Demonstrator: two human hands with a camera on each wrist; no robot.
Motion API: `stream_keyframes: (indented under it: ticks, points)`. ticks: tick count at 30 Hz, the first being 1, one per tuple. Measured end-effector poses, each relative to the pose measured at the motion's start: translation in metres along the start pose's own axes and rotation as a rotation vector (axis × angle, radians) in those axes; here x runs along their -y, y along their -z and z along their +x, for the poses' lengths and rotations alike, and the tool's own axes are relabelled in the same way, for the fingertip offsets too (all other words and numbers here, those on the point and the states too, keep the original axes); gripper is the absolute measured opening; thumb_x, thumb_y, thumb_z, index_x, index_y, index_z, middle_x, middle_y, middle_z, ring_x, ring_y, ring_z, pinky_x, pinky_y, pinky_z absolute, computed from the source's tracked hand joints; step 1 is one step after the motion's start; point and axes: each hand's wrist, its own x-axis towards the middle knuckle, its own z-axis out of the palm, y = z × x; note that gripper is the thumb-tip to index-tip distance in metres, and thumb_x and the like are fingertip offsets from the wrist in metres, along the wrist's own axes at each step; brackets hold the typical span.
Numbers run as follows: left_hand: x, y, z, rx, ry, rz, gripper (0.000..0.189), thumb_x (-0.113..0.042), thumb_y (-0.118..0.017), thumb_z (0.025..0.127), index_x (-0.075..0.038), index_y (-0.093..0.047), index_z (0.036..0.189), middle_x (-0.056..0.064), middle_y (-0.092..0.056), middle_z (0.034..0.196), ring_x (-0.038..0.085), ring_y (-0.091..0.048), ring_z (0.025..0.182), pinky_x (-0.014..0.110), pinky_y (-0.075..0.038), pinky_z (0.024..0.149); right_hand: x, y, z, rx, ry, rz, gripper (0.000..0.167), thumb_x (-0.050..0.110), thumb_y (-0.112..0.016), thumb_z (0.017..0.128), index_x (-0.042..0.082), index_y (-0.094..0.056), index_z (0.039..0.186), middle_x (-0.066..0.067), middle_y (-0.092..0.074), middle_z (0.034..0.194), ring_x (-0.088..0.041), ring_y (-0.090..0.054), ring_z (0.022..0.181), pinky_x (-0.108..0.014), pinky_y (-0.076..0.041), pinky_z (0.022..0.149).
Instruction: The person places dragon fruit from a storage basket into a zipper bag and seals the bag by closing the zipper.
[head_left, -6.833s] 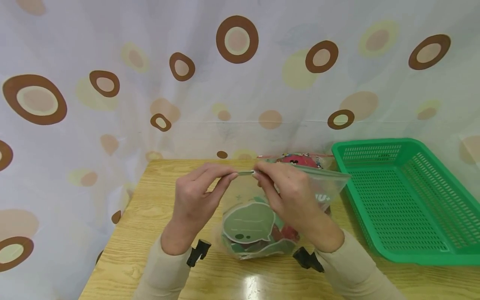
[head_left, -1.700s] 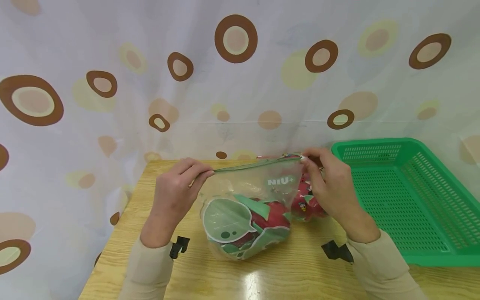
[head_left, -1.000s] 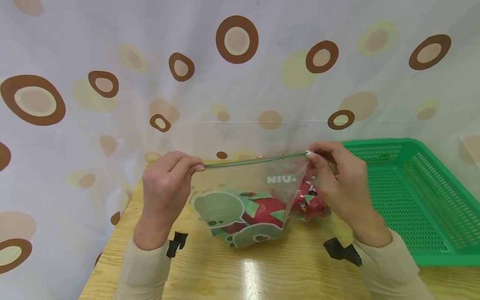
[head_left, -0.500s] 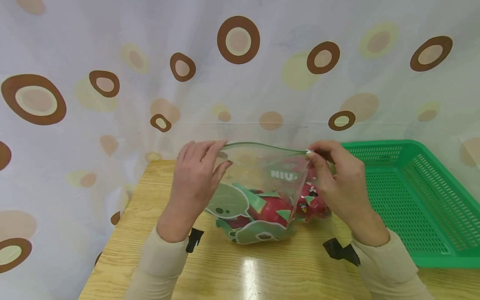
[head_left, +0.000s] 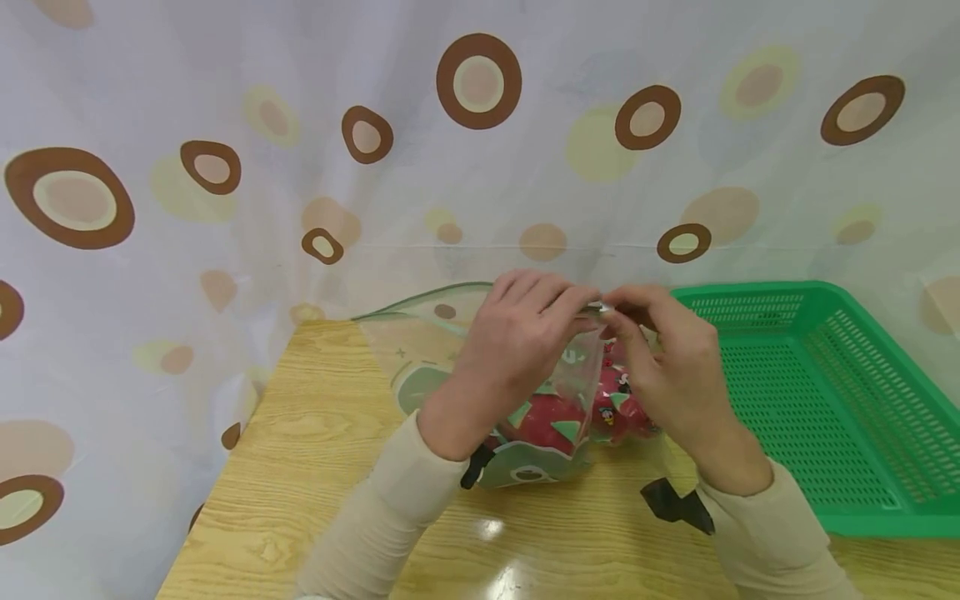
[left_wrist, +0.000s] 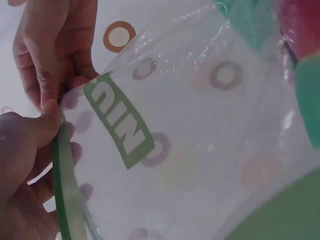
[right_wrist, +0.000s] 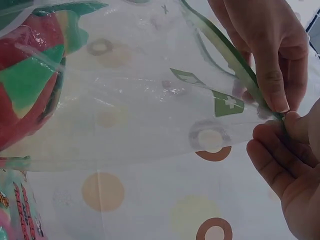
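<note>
A clear zip bag (head_left: 423,385) with a green-edged mouth and "NIU" print stands on the wooden table, held up by its top edge. Through its plastic show red things with green pointed tips (head_left: 551,421). My left hand (head_left: 517,342) reaches across the bag and pinches the green zip strip (left_wrist: 62,185) close to its right corner. My right hand (head_left: 671,362) pinches that same corner, where a small whitish piece (head_left: 600,308) sits between the two hands. Left of my hands, the two sides of the mouth stand apart.
Behind and right of the bag lies a second clear bag (head_left: 615,408) with red contents and cartoon-figure prints. A green plastic basket (head_left: 795,525) stands on the right. A patterned curtain (head_left: 480,183) hangs behind the table (head_left: 300,433).
My left hand has let go of the bag's left corner and moved right along the mouth to my right hand. The mouth, stretched straight before, now gapes on the left.
</note>
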Motion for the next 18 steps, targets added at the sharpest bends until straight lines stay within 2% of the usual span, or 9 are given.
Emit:
stream_keyframes:
  ticks: [4, 6, 8, 12, 14, 18]
  points:
    - [-0.0022, -0.0042, 0.0052, -0.043, 0.003, -0.047, 0.015, -0.026, -0.061, 0.098, -0.014, -0.07, 0.101, -0.004, -0.068, 0.09, 0.013, -0.063, 0.084, 0.025, -0.052, 0.078, 0.0005, 0.0031, 0.0001, 0.025, 0.002, 0.028, 0.033, -0.021, -0.069, 0.077, -0.009, -0.062, 0.107, -0.017, -0.068, 0.095, -0.003, -0.067, 0.086, -0.006, -0.05, 0.086]
    - [-0.0014, -0.0047, 0.0049, -0.052, 0.002, -0.062, 0.013, -0.022, -0.061, 0.099, -0.014, -0.071, 0.101, -0.003, -0.066, 0.086, 0.012, -0.06, 0.079, 0.023, -0.051, 0.073, 0.0008, 0.0039, -0.0008, 0.032, -0.001, 0.037, 0.036, -0.022, -0.069, 0.077, -0.01, -0.06, 0.11, -0.018, -0.068, 0.097, 0.004, -0.065, 0.09, -0.006, -0.051, 0.086]
    - [-0.0013, -0.0058, 0.0047, -0.061, -0.012, -0.064, 0.015, -0.024, -0.061, 0.099, -0.015, -0.072, 0.104, -0.003, -0.063, 0.083, 0.011, -0.057, 0.075, 0.02, -0.049, 0.07, 0.0008, 0.0045, -0.0014, 0.032, -0.006, 0.037, 0.036, -0.022, -0.068, 0.078, -0.01, -0.059, 0.111, -0.018, -0.068, 0.097, 0.009, -0.063, 0.091, -0.005, -0.051, 0.084]
    - [-0.0023, -0.0084, 0.0051, -0.064, -0.046, -0.061, 0.02, -0.031, -0.059, 0.1, -0.017, -0.072, 0.106, -0.003, -0.061, 0.083, 0.009, -0.053, 0.072, 0.018, -0.049, 0.066, 0.0004, 0.0052, -0.0035, 0.03, -0.001, 0.024, 0.035, -0.022, -0.068, 0.078, -0.01, -0.058, 0.109, -0.017, -0.067, 0.094, 0.013, -0.061, 0.093, -0.004, -0.05, 0.081]
    - [-0.0027, -0.0092, 0.0052, -0.068, -0.059, -0.059, 0.023, -0.034, -0.058, 0.099, -0.016, -0.072, 0.104, -0.004, -0.063, 0.085, 0.008, -0.055, 0.074, 0.018, -0.05, 0.067, 0.0003, 0.0055, -0.0043, 0.034, 0.006, 0.016, 0.035, -0.022, -0.069, 0.077, -0.01, -0.058, 0.107, -0.017, -0.067, 0.092, 0.014, -0.061, 0.095, -0.004, -0.05, 0.082]
    - [-0.0021, -0.0097, 0.0043, -0.079, -0.067, -0.057, 0.021, -0.032, -0.059, 0.099, -0.015, -0.072, 0.1, -0.006, -0.067, 0.088, 0.008, -0.061, 0.08, 0.019, -0.053, 0.07, 0.0004, 0.0062, -0.0048, 0.048, 0.023, 0.015, 0.035, -0.022, -0.071, 0.075, -0.009, -0.059, 0.105, -0.016, -0.067, 0.092, 0.01, -0.063, 0.095, -0.005, -0.05, 0.084]
